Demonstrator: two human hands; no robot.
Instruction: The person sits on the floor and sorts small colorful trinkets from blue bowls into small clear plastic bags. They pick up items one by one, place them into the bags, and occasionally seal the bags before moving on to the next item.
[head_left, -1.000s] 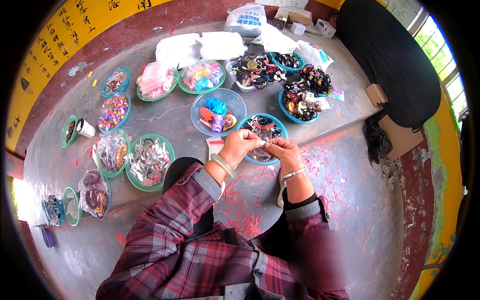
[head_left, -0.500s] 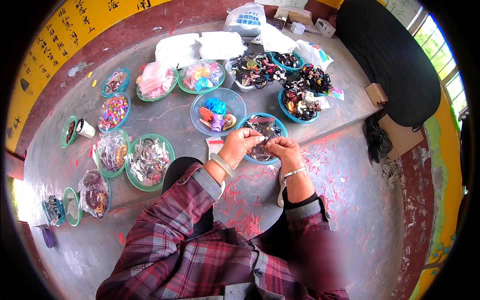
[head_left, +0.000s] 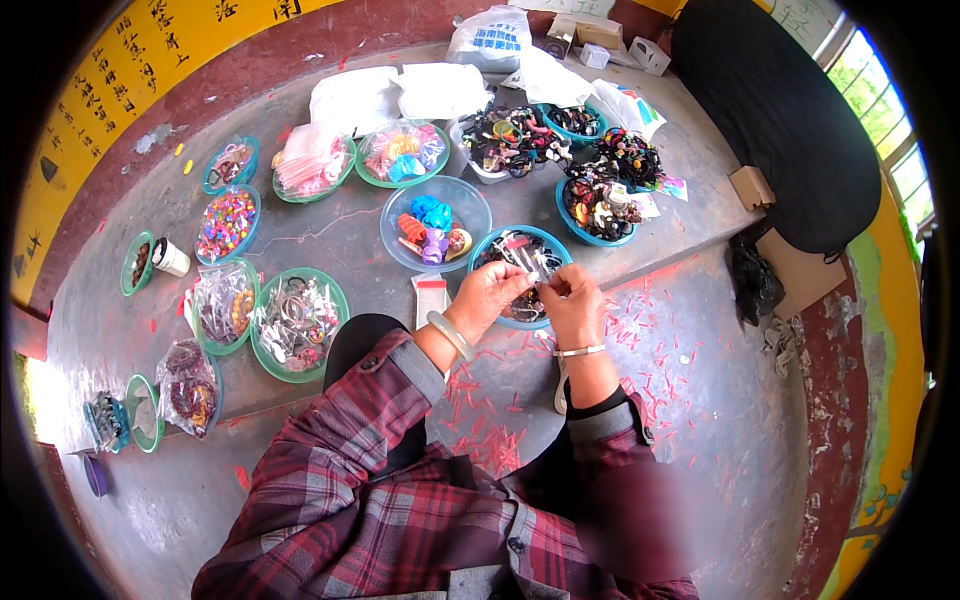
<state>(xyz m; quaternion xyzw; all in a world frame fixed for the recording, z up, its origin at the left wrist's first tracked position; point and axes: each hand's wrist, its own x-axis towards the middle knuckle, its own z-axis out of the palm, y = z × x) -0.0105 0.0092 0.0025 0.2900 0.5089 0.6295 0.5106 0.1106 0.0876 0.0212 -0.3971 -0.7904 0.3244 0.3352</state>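
In front of me, my left hand (head_left: 482, 303) and my right hand (head_left: 576, 312) meet over the near rim of a blue basin (head_left: 484, 243). Fingers and thumbs of both are pinched together on a small clear plastic bag (head_left: 534, 258). Its lower part is hidden by the fingers, and what it contains is hard to make out. Dark and pale small pieces lie in the basin behind it. Just beyond stands a clear basin (head_left: 393, 222) with blue, red and purple hair scrunchies (head_left: 432, 212). By my left wrist lies a small red-topped packet (head_left: 431, 298).
Green bowls of trinkets (head_left: 300, 325) and a bowl of colourful beads (head_left: 228, 224) stand on the left. Beyond my hands are bowls of dark hair ties (head_left: 515, 138) and white packages (head_left: 355, 98). Red scraps (head_left: 640, 345) litter the floor near a ledge.
The clear bag has shifted and folded between my fingers, and its red strip no longer spreads flat above my hands. My right hand has turned slightly and moved a little left.
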